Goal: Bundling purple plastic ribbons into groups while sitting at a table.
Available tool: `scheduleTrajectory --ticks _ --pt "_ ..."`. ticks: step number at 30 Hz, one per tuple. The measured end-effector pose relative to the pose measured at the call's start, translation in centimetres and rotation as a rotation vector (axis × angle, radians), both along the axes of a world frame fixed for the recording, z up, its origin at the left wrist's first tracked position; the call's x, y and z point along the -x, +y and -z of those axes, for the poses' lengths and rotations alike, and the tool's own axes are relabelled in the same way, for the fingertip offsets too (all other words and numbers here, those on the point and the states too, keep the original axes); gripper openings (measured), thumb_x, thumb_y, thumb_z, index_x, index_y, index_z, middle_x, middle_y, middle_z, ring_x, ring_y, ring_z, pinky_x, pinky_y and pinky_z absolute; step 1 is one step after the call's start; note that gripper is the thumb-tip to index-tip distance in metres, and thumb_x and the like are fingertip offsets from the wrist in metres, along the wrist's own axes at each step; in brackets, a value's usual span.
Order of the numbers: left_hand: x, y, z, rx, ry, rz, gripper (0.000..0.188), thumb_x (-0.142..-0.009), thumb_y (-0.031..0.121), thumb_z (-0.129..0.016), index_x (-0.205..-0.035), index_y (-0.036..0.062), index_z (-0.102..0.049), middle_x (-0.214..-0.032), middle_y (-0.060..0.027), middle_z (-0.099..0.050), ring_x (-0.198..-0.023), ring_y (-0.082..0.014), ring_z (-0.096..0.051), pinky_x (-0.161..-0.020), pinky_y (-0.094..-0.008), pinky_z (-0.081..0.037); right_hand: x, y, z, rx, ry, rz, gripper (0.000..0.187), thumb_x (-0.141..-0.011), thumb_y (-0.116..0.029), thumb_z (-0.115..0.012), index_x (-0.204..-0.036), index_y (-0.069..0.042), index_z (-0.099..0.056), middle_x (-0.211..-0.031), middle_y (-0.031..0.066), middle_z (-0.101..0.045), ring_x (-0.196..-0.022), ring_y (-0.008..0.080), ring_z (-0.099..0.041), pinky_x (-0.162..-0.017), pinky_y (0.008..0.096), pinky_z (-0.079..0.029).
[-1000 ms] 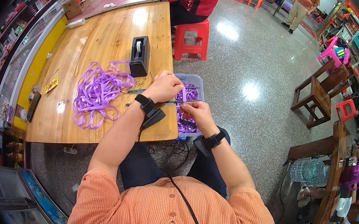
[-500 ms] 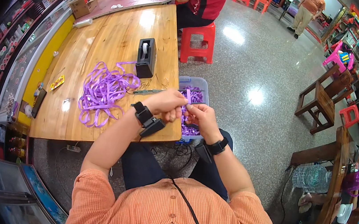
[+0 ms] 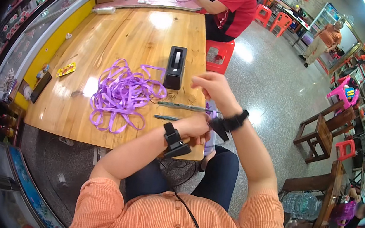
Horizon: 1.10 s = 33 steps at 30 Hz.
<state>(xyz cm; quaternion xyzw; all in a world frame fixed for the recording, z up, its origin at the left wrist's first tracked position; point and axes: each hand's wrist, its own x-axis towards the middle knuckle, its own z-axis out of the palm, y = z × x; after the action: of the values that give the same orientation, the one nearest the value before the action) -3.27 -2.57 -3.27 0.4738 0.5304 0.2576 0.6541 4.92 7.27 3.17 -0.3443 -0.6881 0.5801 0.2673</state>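
Short purple strip (image 3: pixel 214 114) at the dark rods (image 3: pixel 183 107), just right of frame centre by the table edge: both hands were together at it half a sec ago; now the R hand (image 3: pixel 216 88) is up & away, near the black tape dispenser (image 3: pixel 175 74), so only the L hand (image 3: pixel 195 127) is down at the rods. Prob. a break in the two-handed work on the strip, my read. L hand's fingers are curled over the rods, but can't tell what's gripped; R hand's fingers are bent, can't tell if they hold anything. Strip looks flat & lilac, partly hidden; rods are thin, roughly parallel, running L–R. Left of them, mid-frame, the purple ribbon pile (image 3: pixel 123 95) lies loose, glossy, in tangled loops on the wood table (image 3: pixel 109 41). Clear box (image 3: pixel 210 144) mostly hidden below the hands. Upper frame: co-worker in red (image 3: pixel 238 11), seated.
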Motion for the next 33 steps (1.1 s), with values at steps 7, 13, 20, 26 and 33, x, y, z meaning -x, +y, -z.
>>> scheduleTrajectory --ticks 7,13,20,26,33 --pt "0.0 0.5 1.3 -0.068 -0.06 0.091 0.037 -0.099 0.022 -0.044 -0.078 -0.0019 -0.062 -0.064 -0.0124 -0.066 -0.045 -0.0192 -0.063 -0.036 -0.0319 -0.048 7.7 5.1 0.9 0.142 -0.238 0.091 0.022 -0.084 -0.023 -0.075 -0.077 -0.003 -0.069 -0.072 0.0019 -0.067 -0.051 0.0062 -0.041 -0.04 0.0239 -0.03" --pt "0.0 0.7 2.8 -0.061 -0.121 0.048 0.038 -0.099 0.025 -0.045 -0.079 -0.001 -0.063 -0.065 -0.0128 -0.066 -0.044 -0.0197 -0.062 -0.038 -0.0306 -0.05 8.8 4.0 0.2 0.292 -0.112 0.1 0.02 -0.083 -0.019 -0.077 -0.074 -0.006 -0.065 -0.073 0.003 -0.068 -0.051 0.0051 -0.04 -0.04 0.0225 -0.028" --pt "0.2 0.8 2.8 0.04 -0.066 0.098 0.037 -0.099 0.023 -0.047 -0.073 0.0013 -0.062 -0.063 -0.0102 -0.066 -0.045 -0.0176 -0.063 -0.04 -0.0281 -0.05 7.4 1.5 -1.0 0.306 -0.008 0.1 0.016 -0.089 -0.018 -0.073 -0.086 -0.003 -0.068 -0.079 0.0017 -0.067 -0.051 0.0015 -0.038 -0.039 0.018 -0.027" --pt "0.4 -0.2 2.6 -0.109 -0.235 0.073 0.032 -0.098 0.025 -0.053 -0.076 0.0039 -0.064 -0.06 -0.0091 -0.062 -0.045 -0.0168 -0.061 -0.037 -0.0303 -0.046 5.7 -1.0 0.9 0.529 -0.079 0.004 0.019 -0.093 -0.019 -0.07 -0.084 -0.003 -0.067 -0.077 -0.0008 -0.064 -0.051 0.0018 -0.035 -0.039 0.0184 -0.026" --pt "0.5 -0.1 2.1 0.051 -0.09 0.097 0.034 -0.098 0.03 -0.053 -0.075 0.0067 -0.065 -0.061 -0.0065 -0.063 -0.044 -0.0138 -0.059 -0.036 -0.028 -0.044 5.9 0.2 1.4 0.505 -0.226 -0.005 0.019 -0.093 -0.019 -0.069 -0.083 -0.003 -0.067 -0.072 -0.0021 -0.057 -0.049 0.0019 -0.032 -0.039 0.0184 -0.023"
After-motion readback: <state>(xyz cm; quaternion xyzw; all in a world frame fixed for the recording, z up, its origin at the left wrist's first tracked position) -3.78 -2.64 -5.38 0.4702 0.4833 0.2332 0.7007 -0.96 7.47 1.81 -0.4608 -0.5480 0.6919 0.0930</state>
